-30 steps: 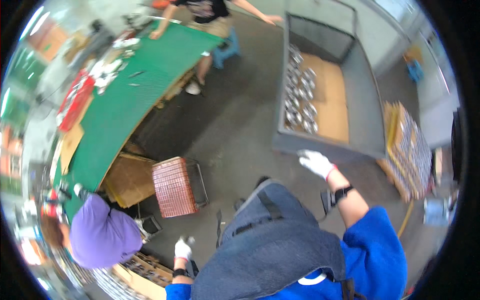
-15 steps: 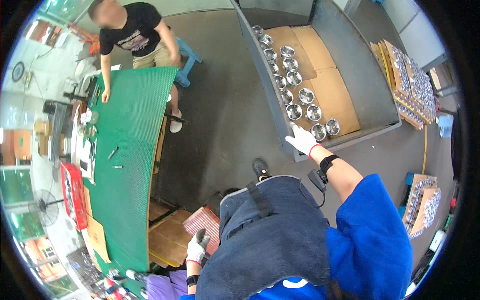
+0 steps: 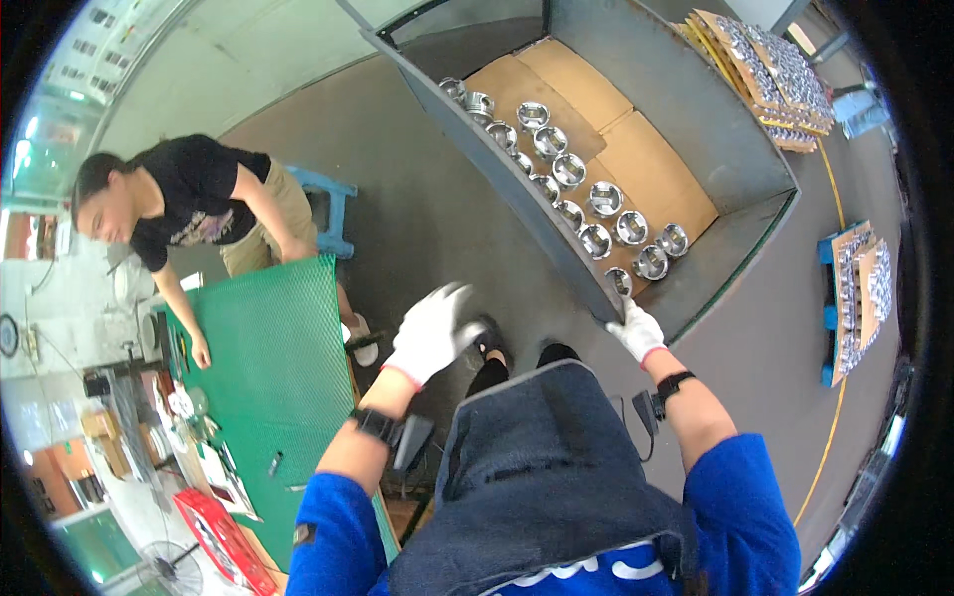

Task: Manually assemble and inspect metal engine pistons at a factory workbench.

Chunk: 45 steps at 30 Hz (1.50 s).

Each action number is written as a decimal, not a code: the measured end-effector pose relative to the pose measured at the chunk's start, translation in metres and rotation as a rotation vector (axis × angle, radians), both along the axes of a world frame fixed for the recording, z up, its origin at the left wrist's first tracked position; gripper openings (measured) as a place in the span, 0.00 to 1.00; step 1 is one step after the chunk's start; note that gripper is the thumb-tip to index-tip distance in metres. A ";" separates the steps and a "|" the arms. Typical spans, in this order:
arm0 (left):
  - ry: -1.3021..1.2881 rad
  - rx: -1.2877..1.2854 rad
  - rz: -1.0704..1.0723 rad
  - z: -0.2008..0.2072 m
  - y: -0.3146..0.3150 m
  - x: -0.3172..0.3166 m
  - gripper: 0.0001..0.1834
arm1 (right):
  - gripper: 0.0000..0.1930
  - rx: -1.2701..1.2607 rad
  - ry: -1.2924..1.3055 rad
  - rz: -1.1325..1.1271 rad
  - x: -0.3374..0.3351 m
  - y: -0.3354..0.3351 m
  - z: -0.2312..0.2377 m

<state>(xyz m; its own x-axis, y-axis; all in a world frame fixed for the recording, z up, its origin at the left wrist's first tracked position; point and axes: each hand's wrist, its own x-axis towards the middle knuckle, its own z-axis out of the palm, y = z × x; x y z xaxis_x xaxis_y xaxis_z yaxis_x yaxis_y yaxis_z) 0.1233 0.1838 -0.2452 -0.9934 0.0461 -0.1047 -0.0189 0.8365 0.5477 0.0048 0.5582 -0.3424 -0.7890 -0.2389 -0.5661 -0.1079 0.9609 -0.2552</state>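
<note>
My left hand (image 3: 433,333), in a white glove, is raised between the green-topped table and the metal bin. Its fingers are apart, slightly blurred, and hold nothing. My right hand (image 3: 637,332), also white-gloved, grips the near corner of the bin's rim (image 3: 556,238). Just inside that corner, close to my right fingertips, stands a shiny metal piston (image 3: 618,281). Several more pistons (image 3: 605,199) stand in rough rows along the bin's left wall, on brown cardboard (image 3: 661,169).
A person (image 3: 204,204) in a black shirt leans at the far end of the green table (image 3: 268,368), beside a blue stool (image 3: 333,209). Trays of metal parts (image 3: 770,74) are stacked beyond the bin, and a loaded blue pallet (image 3: 830,313) stands at right. A red crate (image 3: 224,541) is at lower left.
My left hand has risen from low beside the table to in front of me. My right hand stays at the bin's near corner, where a piston now shows. The view has shifted.
</note>
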 end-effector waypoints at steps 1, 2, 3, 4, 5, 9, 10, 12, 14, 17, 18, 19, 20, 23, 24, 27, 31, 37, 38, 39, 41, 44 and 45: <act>0.056 -0.049 -0.109 -0.002 0.003 -0.039 0.34 | 0.39 0.021 0.029 -0.028 0.004 -0.004 0.002; 0.111 -0.096 -0.220 -0.007 0.009 -0.073 0.36 | 0.35 0.045 0.055 -0.056 0.010 -0.006 0.007; 0.120 -0.118 -0.277 -0.017 0.020 -0.106 0.37 | 0.31 0.085 0.072 -0.083 0.016 0.000 0.004; 0.128 -0.152 -0.328 -0.030 0.026 -0.138 0.38 | 0.28 0.113 0.089 -0.104 0.017 0.002 -0.005; 0.184 -0.217 -0.341 -0.046 0.026 -0.164 0.39 | 0.27 0.120 0.116 -0.105 0.020 -0.005 -0.015; 0.322 -0.340 -0.485 -0.096 0.035 -0.241 0.39 | 0.25 0.148 0.154 -0.139 0.027 0.002 -0.019; 0.309 -0.351 -0.497 -0.102 0.043 -0.245 0.39 | 0.25 0.135 0.141 -0.147 0.029 0.009 -0.018; 0.137 -0.340 -0.546 -0.107 0.051 -0.254 0.31 | 0.24 0.114 0.226 -0.130 0.024 0.016 -0.025; 0.284 -0.270 -0.534 -0.131 0.051 -0.253 0.25 | 0.25 0.096 0.232 -0.128 0.024 0.021 -0.037; 0.278 -0.204 -0.518 -0.142 0.056 -0.247 0.23 | 0.26 0.065 0.261 -0.100 0.030 0.037 -0.057; 0.261 -0.164 -0.501 -0.148 0.059 -0.245 0.22 | 0.27 0.050 0.264 -0.091 0.031 0.043 -0.063; 0.272 -0.124 -0.504 -0.149 0.062 -0.243 0.22 | 0.28 0.044 0.230 -0.095 0.032 0.050 -0.067; 0.292 -0.158 -0.478 -0.153 0.067 -0.239 0.24 | 0.29 0.028 0.233 -0.078 0.034 0.058 -0.073; 0.155 -0.116 -0.505 -0.149 0.080 -0.237 0.26 | 0.30 0.033 0.151 -0.072 0.036 0.085 -0.082; 0.120 -0.097 -0.504 -0.152 0.084 -0.236 0.27 | 0.32 0.036 0.140 -0.064 0.035 0.093 -0.084; 0.103 -0.062 -0.483 -0.152 0.094 -0.233 0.27 | 0.35 0.034 0.053 -0.062 0.029 0.111 -0.082; 0.028 0.116 -0.499 -0.135 0.075 -0.236 0.33 | 0.43 -0.024 -0.171 0.007 -0.023 0.090 -0.054; -0.038 0.193 -0.115 -0.043 -0.058 -0.172 0.29 | 0.50 0.008 -0.262 0.205 -0.166 -0.115 0.013; -0.133 0.211 -0.030 -0.013 -0.084 -0.154 0.27 | 0.51 0.085 -0.294 0.257 -0.181 -0.162 0.035; -0.156 0.193 0.066 -0.013 -0.102 -0.123 0.27 | 0.52 0.031 -0.196 0.390 -0.185 -0.179 0.025; -0.249 0.081 0.280 0.022 -0.134 -0.063 0.29 | 0.51 0.064 -0.053 0.573 -0.188 -0.238 0.029; -0.390 0.072 0.555 0.042 -0.144 0.030 0.27 | 0.49 0.180 -0.232 0.497 -0.203 -0.289 0.036; -0.446 0.054 0.656 0.052 -0.143 0.056 0.26 | 0.48 0.214 -0.205 0.536 -0.204 -0.290 0.035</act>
<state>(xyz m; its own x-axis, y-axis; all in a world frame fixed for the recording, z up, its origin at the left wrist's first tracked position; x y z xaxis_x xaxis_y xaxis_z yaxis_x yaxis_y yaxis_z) 0.1798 0.0412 -0.1937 -0.6848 -0.5175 -0.5131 -0.7254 0.5514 0.4120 -0.1996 0.2687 -0.3070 -0.4601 -0.4368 -0.7730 -0.5596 0.8186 -0.1294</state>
